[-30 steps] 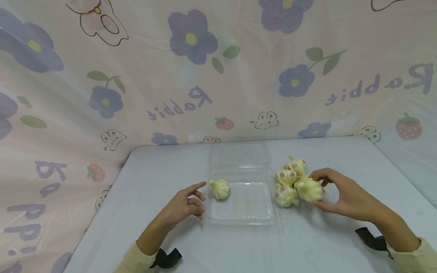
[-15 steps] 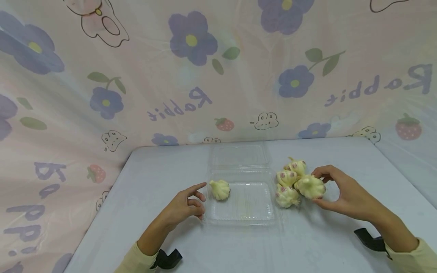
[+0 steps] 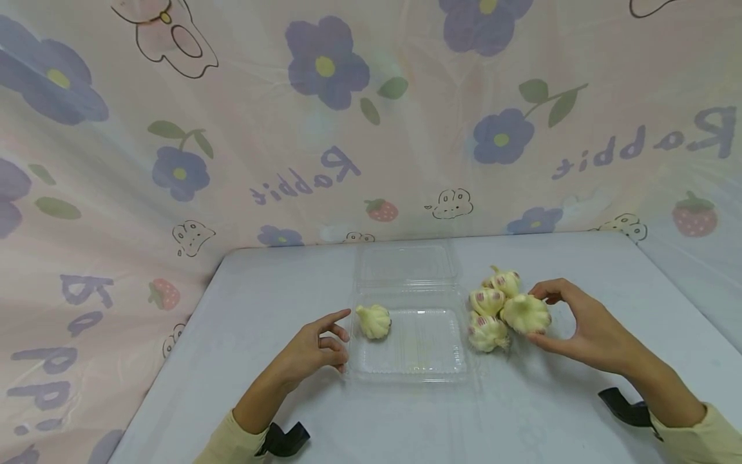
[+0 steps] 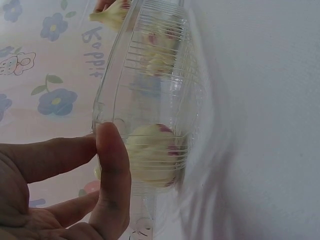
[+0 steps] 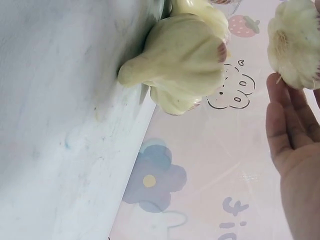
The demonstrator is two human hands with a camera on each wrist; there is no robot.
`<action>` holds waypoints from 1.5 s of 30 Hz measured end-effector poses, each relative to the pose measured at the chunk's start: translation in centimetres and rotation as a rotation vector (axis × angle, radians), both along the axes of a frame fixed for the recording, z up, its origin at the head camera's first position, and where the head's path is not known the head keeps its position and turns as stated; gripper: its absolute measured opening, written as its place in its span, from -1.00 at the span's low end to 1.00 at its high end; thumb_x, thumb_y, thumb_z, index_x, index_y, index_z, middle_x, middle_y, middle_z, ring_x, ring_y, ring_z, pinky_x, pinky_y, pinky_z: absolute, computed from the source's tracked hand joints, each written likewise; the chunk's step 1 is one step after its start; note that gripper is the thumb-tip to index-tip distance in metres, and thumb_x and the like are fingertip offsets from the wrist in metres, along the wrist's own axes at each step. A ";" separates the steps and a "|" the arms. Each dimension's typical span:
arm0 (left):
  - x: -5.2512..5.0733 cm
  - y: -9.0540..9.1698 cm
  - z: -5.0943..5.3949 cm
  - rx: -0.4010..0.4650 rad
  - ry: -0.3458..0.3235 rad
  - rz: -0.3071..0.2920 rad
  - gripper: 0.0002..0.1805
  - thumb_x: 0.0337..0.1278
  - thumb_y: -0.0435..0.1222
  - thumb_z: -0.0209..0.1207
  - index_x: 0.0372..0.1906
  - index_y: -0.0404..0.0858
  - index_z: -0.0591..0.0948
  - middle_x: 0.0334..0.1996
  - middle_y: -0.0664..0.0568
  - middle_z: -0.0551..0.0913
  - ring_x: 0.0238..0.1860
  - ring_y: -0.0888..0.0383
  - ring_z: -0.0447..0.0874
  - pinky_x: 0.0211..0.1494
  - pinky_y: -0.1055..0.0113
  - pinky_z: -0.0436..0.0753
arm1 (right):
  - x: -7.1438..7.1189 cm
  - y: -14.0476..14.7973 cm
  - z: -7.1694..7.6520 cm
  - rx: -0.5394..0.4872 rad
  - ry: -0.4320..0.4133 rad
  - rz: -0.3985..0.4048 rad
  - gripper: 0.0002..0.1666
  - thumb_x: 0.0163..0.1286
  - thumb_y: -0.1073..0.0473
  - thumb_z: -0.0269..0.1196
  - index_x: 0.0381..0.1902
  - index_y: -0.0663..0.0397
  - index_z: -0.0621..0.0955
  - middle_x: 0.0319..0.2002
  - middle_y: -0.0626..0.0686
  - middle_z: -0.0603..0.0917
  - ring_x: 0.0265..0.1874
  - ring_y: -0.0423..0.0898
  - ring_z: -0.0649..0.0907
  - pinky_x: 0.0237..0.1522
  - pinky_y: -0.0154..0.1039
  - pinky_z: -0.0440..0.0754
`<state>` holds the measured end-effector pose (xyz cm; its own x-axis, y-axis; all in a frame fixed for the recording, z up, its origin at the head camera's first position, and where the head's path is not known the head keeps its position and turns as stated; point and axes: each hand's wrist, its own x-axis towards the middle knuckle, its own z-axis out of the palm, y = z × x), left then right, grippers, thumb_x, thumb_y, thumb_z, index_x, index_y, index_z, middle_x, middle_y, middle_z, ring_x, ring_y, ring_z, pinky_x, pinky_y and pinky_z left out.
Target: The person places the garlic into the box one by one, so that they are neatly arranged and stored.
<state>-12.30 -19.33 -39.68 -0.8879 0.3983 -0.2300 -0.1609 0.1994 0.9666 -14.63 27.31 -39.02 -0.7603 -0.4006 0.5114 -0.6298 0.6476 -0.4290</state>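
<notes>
In the head view my right hand [image 3: 591, 328] grips a garlic bulb [image 3: 526, 314] between its thumb and fingers. The left wrist view shows this held bulb [image 4: 115, 14] raised off the table. Three more garlic bulbs [image 3: 488, 333] lie clustered just left of that hand. A clear plastic clamshell box [image 3: 417, 377] stands left of the cluster with its lid [image 3: 406, 265] folded back. One garlic bulb [image 3: 373, 322] sits in its left part. My left hand [image 3: 307, 351] rests at the box's left rim, fingertips touching it; their far side is partly hidden.
A white table [image 3: 278, 277] carries everything. Behind it and at its left hangs a pink printed curtain [image 3: 406, 154] with flowers and rabbits. Black bands [image 3: 284, 439] sit at both wrists, beside pale yellow sleeves [image 3: 232, 441].
The garlic bulb in my right hand has risen slightly and turned, its stem now facing the head camera more. My left hand and the box keep their place.
</notes>
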 end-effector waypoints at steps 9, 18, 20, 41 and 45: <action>0.0 0.1 0.2 0.009 -0.011 0.004 -0.10 0.10 -0.58 0.21 0.56 -0.24 0.14 -0.01 -0.20 0.41 -0.36 0.13 0.64 -0.20 0.23 0.76 | 0.1 -0.2 0.1 -0.011 -0.009 -0.045 -0.08 -0.20 0.22 0.66 0.17 -0.17 0.51 0.04 -0.32 0.53 -0.04 -0.50 0.44 0.02 -0.67 0.28; 0.0 -0.1 0.1 0.013 -0.012 0.006 -0.10 0.09 -0.58 0.22 0.55 -0.24 0.16 -0.02 -0.20 0.41 -0.38 0.13 0.66 -0.21 0.23 0.77 | 0.0 -0.4 0.0 -0.023 -0.004 -0.033 -0.11 -0.18 0.21 0.66 0.15 -0.20 0.53 0.00 -0.32 0.56 -0.08 -0.47 0.47 -0.01 -0.65 0.31; 0.0 -0.1 0.1 0.009 -0.010 0.004 -0.10 0.09 -0.58 0.22 0.55 -0.24 0.15 -0.03 -0.19 0.41 -0.38 0.13 0.66 -0.22 0.24 0.77 | 0.0 -0.5 -0.1 -0.025 -0.005 -0.026 -0.11 -0.18 0.21 0.65 0.16 -0.17 0.53 0.01 -0.32 0.56 -0.07 -0.47 0.47 -0.01 -0.65 0.32; 0.0 0.1 -0.2 0.003 -0.015 0.002 -0.10 0.10 -0.60 0.20 0.56 -0.24 0.14 0.00 -0.24 0.40 -0.36 0.12 0.66 -0.22 0.25 0.77 | 0.3 -1.2 -0.1 -0.049 -0.031 -0.062 -0.13 -0.17 0.21 0.65 0.15 -0.10 0.51 0.03 -0.31 0.54 -0.05 -0.52 0.44 -0.01 -0.67 0.29; -0.1 0.1 -0.1 0.001 -0.014 0.015 -0.10 0.09 -0.60 0.20 0.55 -0.23 0.16 -0.03 -0.19 0.42 -0.37 0.12 0.67 -0.22 0.24 0.77 | 0.0 -1.5 0.1 -0.043 -0.013 -0.067 -0.11 -0.18 0.22 0.65 0.16 -0.07 0.51 0.06 -0.28 0.54 -0.05 -0.53 0.44 -0.01 -0.67 0.29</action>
<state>-12.45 -19.27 -39.81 -0.8905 0.3851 -0.2424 -0.1778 0.1959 0.9644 -14.59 25.82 -38.96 -0.7911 -0.3265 0.5173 -0.5802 0.6685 -0.4653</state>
